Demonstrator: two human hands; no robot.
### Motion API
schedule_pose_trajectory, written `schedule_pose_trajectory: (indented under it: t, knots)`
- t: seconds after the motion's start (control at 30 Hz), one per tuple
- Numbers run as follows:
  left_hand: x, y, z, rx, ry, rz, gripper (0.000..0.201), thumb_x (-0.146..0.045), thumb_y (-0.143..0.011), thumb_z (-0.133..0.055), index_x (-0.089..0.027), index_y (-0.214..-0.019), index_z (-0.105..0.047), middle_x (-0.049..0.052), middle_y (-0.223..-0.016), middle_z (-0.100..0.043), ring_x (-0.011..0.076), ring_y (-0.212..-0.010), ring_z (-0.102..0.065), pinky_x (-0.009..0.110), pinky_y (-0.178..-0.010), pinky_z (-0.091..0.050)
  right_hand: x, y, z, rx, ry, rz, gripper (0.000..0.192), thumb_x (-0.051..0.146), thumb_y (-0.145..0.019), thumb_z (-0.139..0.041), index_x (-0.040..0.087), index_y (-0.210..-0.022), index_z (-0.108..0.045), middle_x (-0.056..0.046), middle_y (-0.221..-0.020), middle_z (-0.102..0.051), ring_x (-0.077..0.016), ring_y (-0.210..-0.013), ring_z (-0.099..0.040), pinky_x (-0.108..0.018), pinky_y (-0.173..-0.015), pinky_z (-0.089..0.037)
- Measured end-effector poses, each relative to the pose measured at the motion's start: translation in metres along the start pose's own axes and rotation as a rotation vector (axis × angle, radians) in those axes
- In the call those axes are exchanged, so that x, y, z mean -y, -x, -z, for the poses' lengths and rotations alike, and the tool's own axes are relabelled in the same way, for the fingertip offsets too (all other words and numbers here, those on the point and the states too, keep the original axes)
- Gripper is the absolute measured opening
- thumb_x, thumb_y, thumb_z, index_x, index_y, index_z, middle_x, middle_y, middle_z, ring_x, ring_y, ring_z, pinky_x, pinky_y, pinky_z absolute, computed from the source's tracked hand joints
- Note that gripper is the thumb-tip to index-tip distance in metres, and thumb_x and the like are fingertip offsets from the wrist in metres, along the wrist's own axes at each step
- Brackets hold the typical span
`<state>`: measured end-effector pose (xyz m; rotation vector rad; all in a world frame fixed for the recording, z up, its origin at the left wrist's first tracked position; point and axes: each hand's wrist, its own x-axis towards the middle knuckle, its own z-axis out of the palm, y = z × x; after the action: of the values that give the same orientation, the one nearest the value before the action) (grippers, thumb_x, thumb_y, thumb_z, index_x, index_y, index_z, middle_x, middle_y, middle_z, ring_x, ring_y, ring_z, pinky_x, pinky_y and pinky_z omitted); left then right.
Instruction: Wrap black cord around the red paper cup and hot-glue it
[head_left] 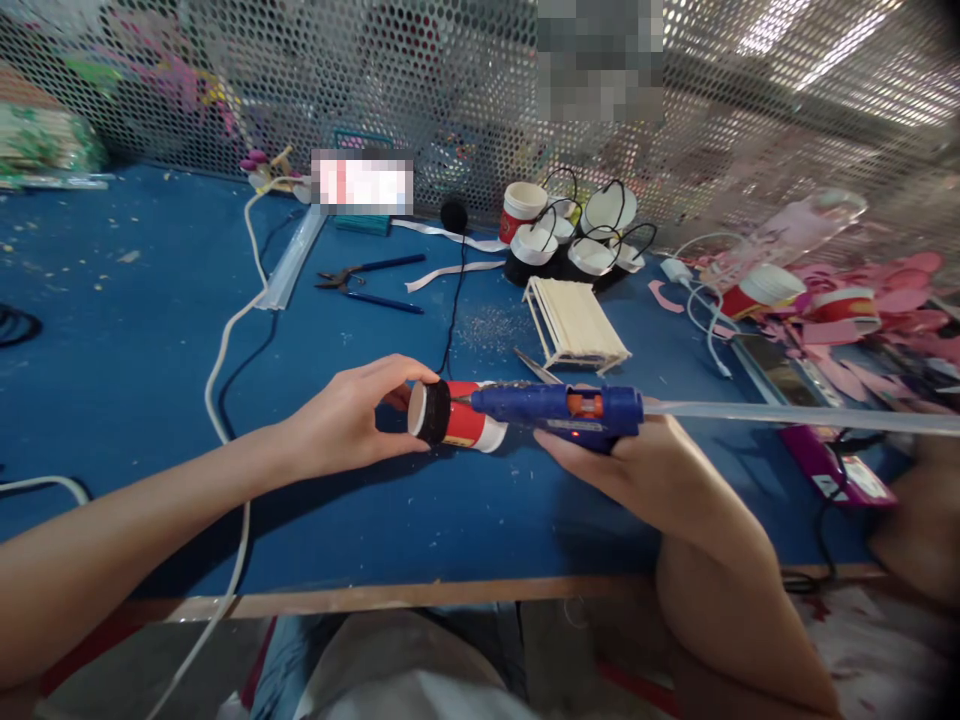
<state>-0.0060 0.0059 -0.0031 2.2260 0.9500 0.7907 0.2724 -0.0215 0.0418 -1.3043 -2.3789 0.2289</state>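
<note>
Readable text: none could be made out anywhere in the view.
Red-and-white paper cup with black band (457,418): its printing was too small to read.
Blue plastic glue gun (559,408): an orange patch showed on its body, no letters legible.
Purple flat packet with white label (840,470): the label's print was too blurred to read.
Red paper cups among pink cut-outs (765,290): their markings were unreadable.

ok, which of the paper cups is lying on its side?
The red cup held in the left hand, at the nozzle of the blue glue gun in the right hand. The cups with black handles at the back stand upright.
</note>
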Motion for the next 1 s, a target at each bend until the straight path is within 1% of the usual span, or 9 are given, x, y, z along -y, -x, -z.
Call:
schedule_pose_trajectory:
  t: [0.17, 0.27, 0.33, 0.47, 0.53, 0.7, 0.8, 0.93, 1.0]
  knots:
    - [-0.002, 0.003, 0.000, 0.016, -0.137, -0.111, 0.045, -0.031, -0.077, -0.065, -0.017, -0.117, -0.047, 0.011, -0.116, -0.058, 0.0184, -0.095, -0.062, 0.029, -0.081, -0.053, -0.005, -0.009, 0.001, 0.028, 0.145, 0.207, 0.029, 0.027, -0.084, -0.042, 0.022, -0.082, -0.071, -0.001, -0.049, -0.055, -0.0124, -0.043, -0.044, -0.026, -0.044, -0.034]
    - [-0.003, 0.004, 0.000, 0.027, -0.203, -0.163, 0.043, -0.026, -0.080, -0.061, -0.017, -0.119, -0.045, 0.012, -0.119, -0.056, 0.0185, -0.100, -0.060, 0.027, -0.083, -0.052, -0.002, -0.011, 0.001, -0.001, 0.153, 0.128, 0.030, 0.029, -0.085, -0.043, 0.019, -0.078, -0.071, -0.002, -0.047, -0.054, -0.0117, -0.042, -0.042, -0.026, -0.042, -0.034]
    - [-0.002, 0.004, -0.001, 0.028, -0.220, -0.191, 0.042, -0.025, -0.082, -0.060, -0.017, -0.119, -0.045, 0.012, -0.119, -0.056, 0.0176, -0.101, -0.060, 0.026, -0.083, -0.052, 0.000, -0.010, 0.001, -0.021, 0.174, 0.123, 0.031, 0.030, -0.086, -0.043, 0.020, -0.076, -0.071, -0.002, -0.047, -0.053, -0.0119, -0.043, -0.042, -0.026, -0.043, -0.033]
    - [0.000, 0.003, 0.000, 0.004, -0.208, -0.197, 0.044, -0.028, -0.080, -0.063, -0.016, -0.118, -0.045, 0.012, -0.117, -0.058, 0.0179, -0.101, -0.060, 0.027, -0.083, -0.052, -0.002, -0.005, 0.003, -0.028, 0.294, 0.329, 0.037, 0.020, -0.086, -0.036, 0.024, -0.081, -0.073, -0.001, -0.046, -0.051, -0.0129, -0.042, -0.038, -0.027, -0.043, -0.029]
    - [0.000, 0.003, 0.000, -0.007, -0.205, -0.204, 0.044, -0.029, -0.079, -0.063, -0.017, -0.118, -0.045, 0.013, -0.116, -0.058, 0.0185, -0.101, -0.060, 0.028, -0.083, -0.053, -0.001, -0.006, 0.004, -0.039, 0.304, 0.329, 0.040, 0.018, -0.086, -0.033, 0.024, -0.081, -0.073, -0.001, -0.046, -0.051, -0.0125, -0.041, -0.036, -0.028, -0.042, -0.027]
    - [-0.002, 0.003, 0.000, 0.017, -0.225, -0.249, 0.040, -0.024, -0.082, -0.060, -0.016, -0.119, -0.046, 0.014, -0.117, -0.057, 0.0201, -0.106, -0.059, 0.029, -0.085, -0.052, 0.008, -0.013, 0.004, -0.004, 0.135, 0.123, 0.034, 0.032, -0.084, -0.039, 0.018, -0.074, -0.069, -0.003, -0.049, -0.053, -0.0127, -0.044, -0.042, -0.026, -0.043, -0.035]
    - [0.000, 0.003, 0.000, 0.004, -0.199, -0.220, 0.042, -0.025, -0.080, -0.062, -0.017, -0.118, -0.047, 0.013, -0.117, -0.058, 0.0201, -0.103, -0.060, 0.030, -0.084, -0.053, 0.011, -0.010, 0.004, 0.009, -0.026, -0.005, 0.035, 0.039, -0.081, -0.041, 0.019, -0.070, -0.067, -0.003, -0.048, -0.053, -0.0133, -0.044, -0.044, -0.027, -0.044, -0.038]
    - [0.003, 0.001, 0.000, -0.037, -0.038, -0.065, 0.049, -0.031, -0.072, -0.070, -0.017, -0.114, -0.050, 0.011, -0.112, -0.059, 0.0178, -0.088, -0.064, 0.031, -0.076, -0.056, 0.011, -0.005, 0.005, 0.008, -0.215, -0.337, 0.024, 0.044, -0.072, -0.058, 0.021, -0.072, -0.064, 0.001, -0.050, -0.055, -0.0128, -0.044, -0.048, -0.026, -0.044, -0.042]
    - [0.003, 0.000, 0.000, -0.040, 0.072, 0.051, 0.052, -0.033, -0.069, -0.073, -0.017, -0.112, -0.050, 0.009, -0.105, -0.061, 0.0163, -0.080, -0.065, 0.031, -0.073, -0.057, 0.010, -0.008, 0.007, 0.011, -0.293, -0.450, 0.023, 0.044, -0.070, -0.064, 0.021, -0.071, -0.061, 0.002, -0.049, -0.055, -0.0119, -0.042, -0.049, -0.025, -0.042, -0.042]
